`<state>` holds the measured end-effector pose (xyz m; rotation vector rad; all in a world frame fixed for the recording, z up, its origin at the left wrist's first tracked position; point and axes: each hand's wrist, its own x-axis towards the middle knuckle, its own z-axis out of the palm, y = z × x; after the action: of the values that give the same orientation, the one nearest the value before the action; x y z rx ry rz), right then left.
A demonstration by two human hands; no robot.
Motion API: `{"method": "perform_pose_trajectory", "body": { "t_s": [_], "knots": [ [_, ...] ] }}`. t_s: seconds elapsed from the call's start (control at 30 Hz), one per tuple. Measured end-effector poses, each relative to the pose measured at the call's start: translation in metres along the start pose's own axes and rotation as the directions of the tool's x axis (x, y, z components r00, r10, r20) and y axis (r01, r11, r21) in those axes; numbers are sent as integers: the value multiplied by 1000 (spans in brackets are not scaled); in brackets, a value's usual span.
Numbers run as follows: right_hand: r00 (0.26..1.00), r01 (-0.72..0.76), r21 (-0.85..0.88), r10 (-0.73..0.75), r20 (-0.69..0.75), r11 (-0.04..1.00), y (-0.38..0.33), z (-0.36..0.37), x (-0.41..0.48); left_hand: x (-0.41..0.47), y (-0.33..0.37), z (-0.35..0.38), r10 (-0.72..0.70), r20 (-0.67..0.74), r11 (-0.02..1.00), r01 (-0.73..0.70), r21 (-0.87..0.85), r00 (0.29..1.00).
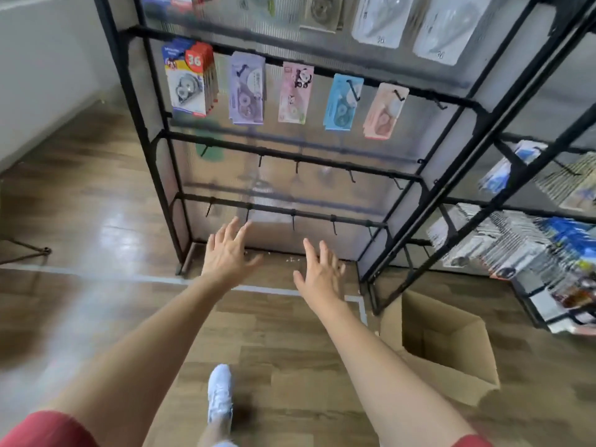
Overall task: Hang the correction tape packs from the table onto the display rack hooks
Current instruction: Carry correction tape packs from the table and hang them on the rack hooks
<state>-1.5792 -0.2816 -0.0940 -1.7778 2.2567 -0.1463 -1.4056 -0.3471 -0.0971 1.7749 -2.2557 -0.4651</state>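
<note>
Both hands empty, fingers spread: left hand [227,253], right hand [321,272], just before display rack [151,150] base. Open cardboard box [445,346] right of rack foot: trip risk. Correction tape packs [295,93] on rack's middle rail; lower hooks [293,221] bare, could snag fingers. Bench unseen.

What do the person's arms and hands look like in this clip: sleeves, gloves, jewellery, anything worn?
Both hands are bare: the left hand and right hand show no gloves, and no watch or bracelet shows on either wrist. The forearms are uncovered along their whole visible length. Short red sleeves appear at the bottom corners of the head view. Whether any ring is worn cannot be told.
</note>
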Motion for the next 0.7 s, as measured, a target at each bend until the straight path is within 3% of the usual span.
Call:
{"method": "perform_pose_trajectory", "body": {
  "t_s": [0.33,0.7],
  "knots": [
    [984,162,-38,-159,82,986,-43,60,-130,-182,-70,0,-231,-42,973,230,-32,972],
    [873,460,-33,-446,196,887,-226,143,-259,-379,-235,-54,-519,-111,855,515,-67,847]
  ]
}}
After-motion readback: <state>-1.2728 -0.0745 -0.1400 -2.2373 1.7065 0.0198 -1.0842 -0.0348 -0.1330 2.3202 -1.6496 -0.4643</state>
